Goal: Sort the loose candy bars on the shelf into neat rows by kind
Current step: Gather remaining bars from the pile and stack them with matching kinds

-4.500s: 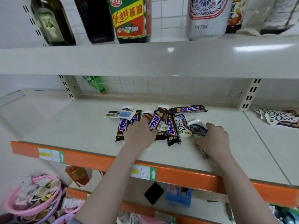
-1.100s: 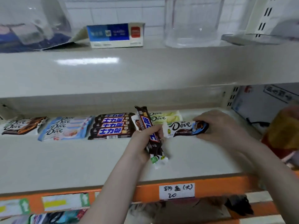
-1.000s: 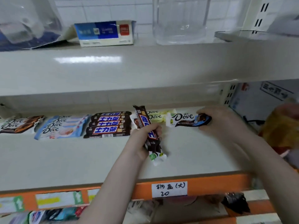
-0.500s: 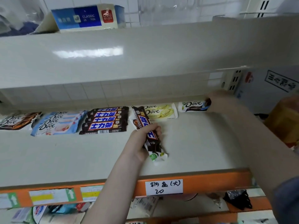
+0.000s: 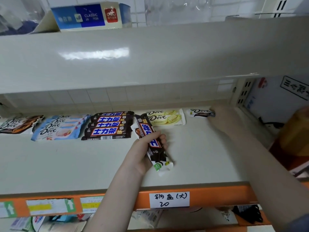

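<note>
Candy bars, a light, slippery-looking bunch of dark foil-wrapped Snickers, are being gripped mid-length at frame centre by the left hand, while the right hand, its grip unclear, is touching the black-and-white Dove bar at the upper right.

"Dove" on brown-white wrappers, pale-blue wrappers, cream-yellow wrappers, white-and-dark wrapper. "士力架" on stacked dark-brown bars. "CLASSIC" on blue-and-white carton, upper shelf. Handwritten "20" under characters on white paper tag, orange shelf edge.
</note>
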A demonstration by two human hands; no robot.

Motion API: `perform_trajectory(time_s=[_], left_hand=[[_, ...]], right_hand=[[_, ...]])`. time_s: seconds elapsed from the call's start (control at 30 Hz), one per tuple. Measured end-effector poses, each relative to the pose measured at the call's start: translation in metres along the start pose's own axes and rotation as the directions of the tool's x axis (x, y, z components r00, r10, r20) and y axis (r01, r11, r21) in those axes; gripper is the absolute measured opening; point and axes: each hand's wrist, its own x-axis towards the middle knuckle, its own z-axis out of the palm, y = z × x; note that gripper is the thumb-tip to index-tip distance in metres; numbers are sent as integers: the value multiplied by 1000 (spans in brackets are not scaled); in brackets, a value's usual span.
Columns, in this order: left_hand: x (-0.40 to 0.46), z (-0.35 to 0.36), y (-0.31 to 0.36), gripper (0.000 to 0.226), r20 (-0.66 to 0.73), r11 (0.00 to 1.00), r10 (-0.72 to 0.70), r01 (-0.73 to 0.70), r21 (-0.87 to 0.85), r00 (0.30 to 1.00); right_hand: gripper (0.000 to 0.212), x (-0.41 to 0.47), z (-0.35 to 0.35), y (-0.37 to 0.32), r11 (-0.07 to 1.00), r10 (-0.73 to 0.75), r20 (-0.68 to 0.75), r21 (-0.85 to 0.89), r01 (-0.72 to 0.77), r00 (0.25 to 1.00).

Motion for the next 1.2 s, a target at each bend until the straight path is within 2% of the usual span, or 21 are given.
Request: perform_trajectory(time_s=[0.07,0.2,0.37,0.57,0.7,0.83,0.97,1.07,1.2], left_hand=[[0,0,0,2,-6,1000,-13,13,-21,1000],[-1,1,1,3,-15,999,-29,29,-35,999],[-3,4,2,5,-30,996,-50,47,-80,998],[-7,5,3,5,-33,991,-52,48,-124,998],[-7,3,3,9,-35,983,-52,44,-180,998],[-7,2,4,8,-11,982,-52,49,-183,999],[-5,1,2,7,-16,983,-49,46,-177,999],[-3,0,2,8,-9,985,-40,38,-169,999],[-2,0,2,12,22,987,-43,46,-155,999]], right_hand=[[25,-12,7,-5,999,1,-56,-32,-3,998],[36,-15,6,-7,1000,-22,-7,9,23,1000],[36,-12,7,0,995,-99,-23,14,99,995],[35,-9,13,-1,993,-114,-59,6,114,992],[37,-13,12,-3,996,-90,-36,6,90,995],[36,-22,15,-8,988,-124,-3,-95,123,992],[39,-25,19,-15,987,-93,51,-126,99,994],[43,-23,20,-15,991,-79,98,-104,90,992],[42,-23,20,-11,993,-95,91,-61,101,991]])
